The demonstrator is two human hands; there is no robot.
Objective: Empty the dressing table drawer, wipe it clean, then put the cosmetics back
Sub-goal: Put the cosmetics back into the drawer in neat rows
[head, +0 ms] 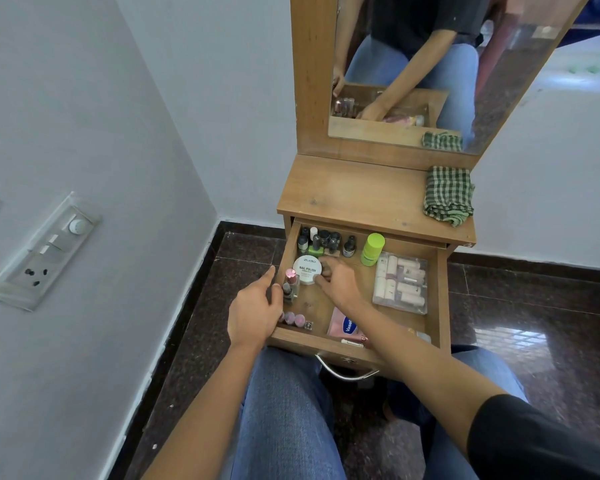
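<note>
Holding white tub (307, 270) with your right hand (338, 282): fingers and thumb curl round its right side. Tub sits in open drawer (442, 289), far left part, just on near side of small dark bottles (321, 240). Your left hand (253, 313) rests on drawer's left wall, pointer finger straight, other fingers loose, nothing in it. Green bottle (373, 249) stands far middle. Clear bag of tubes (400, 282) lies right. Pink packet (347, 325) lies near front. Checked cloth (449, 195) lies on table top (354, 195), right side.
</note>
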